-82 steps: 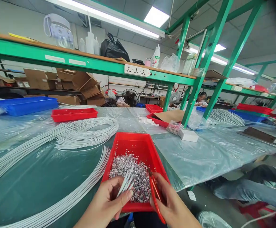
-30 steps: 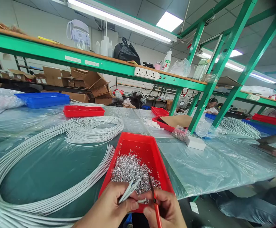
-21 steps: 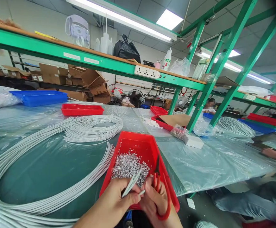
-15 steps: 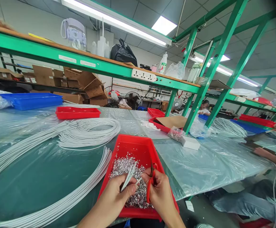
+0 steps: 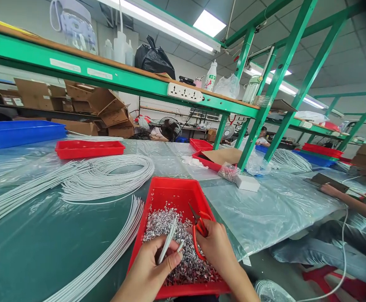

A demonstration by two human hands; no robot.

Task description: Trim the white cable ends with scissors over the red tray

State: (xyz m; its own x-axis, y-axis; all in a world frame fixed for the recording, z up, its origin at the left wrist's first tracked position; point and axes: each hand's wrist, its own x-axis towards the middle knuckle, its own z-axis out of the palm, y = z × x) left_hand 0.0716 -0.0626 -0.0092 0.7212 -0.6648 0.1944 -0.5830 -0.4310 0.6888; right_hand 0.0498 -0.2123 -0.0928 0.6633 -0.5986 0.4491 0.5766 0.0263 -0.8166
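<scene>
Pinching a small bunch of white cable ends (image 5: 169, 243) between thumb and fingers, the left hand (image 5: 150, 272) sits low in the frame, just left of centre, with the cable tips pointing up and slightly right. The right hand (image 5: 214, 247) is close beside it, its fingers curled through the handles of red-handled scissors (image 5: 198, 226), whose blades point up and to the left and stand slightly apart. Both hands hover over a red tray (image 5: 170, 193) at lower centre; its near half is heaped with small silvery scraps (image 5: 167, 222), while its far half is bare.

Left of the tray, long white cables (image 5: 107, 176) lie in loops and sweeping arcs across the plastic-covered green table (image 5: 44, 243). Farther back, in the upper left, sit a shallow red tray (image 5: 90, 149) and a blue tray (image 5: 19, 132). Past the near tray, toward the centre right, a small white box (image 5: 247, 183) rests on the plastic just beside a green upright. At the right edge of the frame another person's forearm (image 5: 349, 203) reaches over the table.
</scene>
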